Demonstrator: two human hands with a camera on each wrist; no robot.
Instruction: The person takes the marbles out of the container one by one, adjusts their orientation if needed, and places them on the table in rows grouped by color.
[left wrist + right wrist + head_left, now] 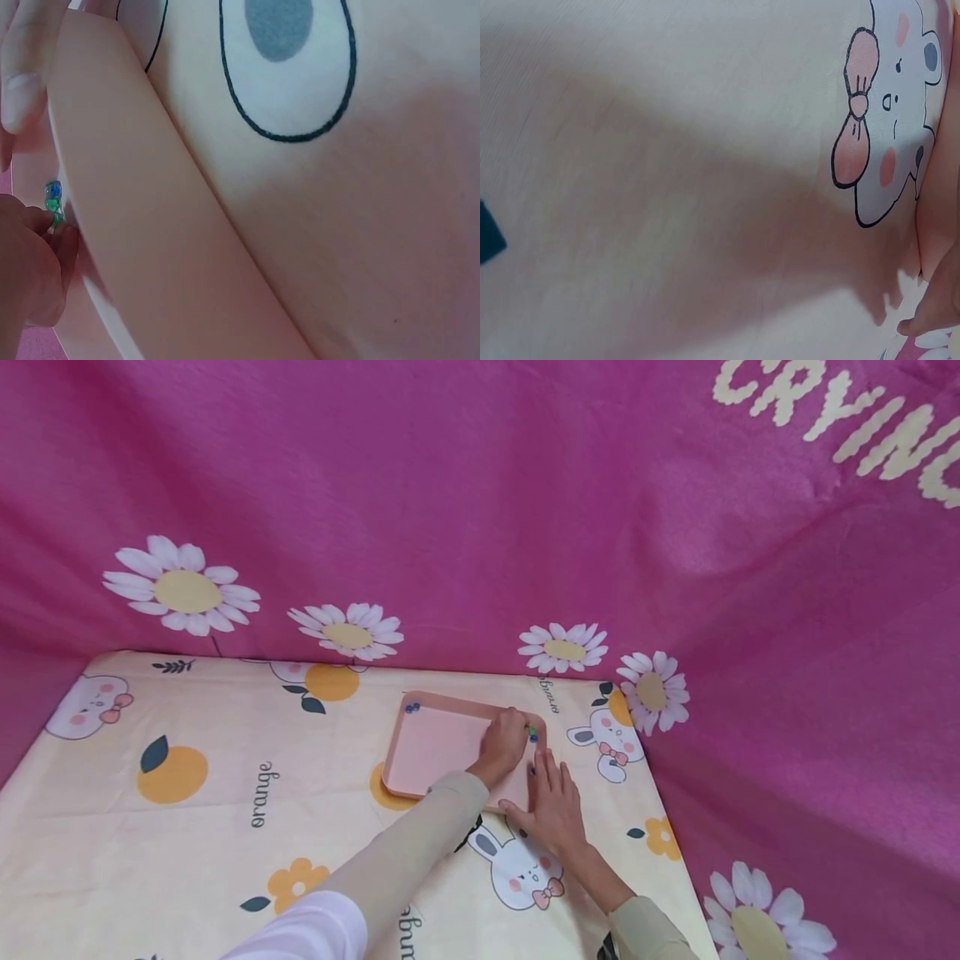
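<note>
A shallow pink tray lies on the patterned cloth. My left hand reaches into its right half, fingers curled. In the left wrist view its thumb and fingertips pinch a small green glass marble close to the tray wall. Right beside them sit another green marble and a blue marble. My right hand lies with spread fingers over the tray's right rim, next to a dark blue marble. Several blue marbles cluster in the tray's far left corner.
The cloth is printed with rabbits, oranges and flowers. A magenta fabric with daisies rises behind the table and along its right side. The tray's outer wall fills much of the left wrist view.
</note>
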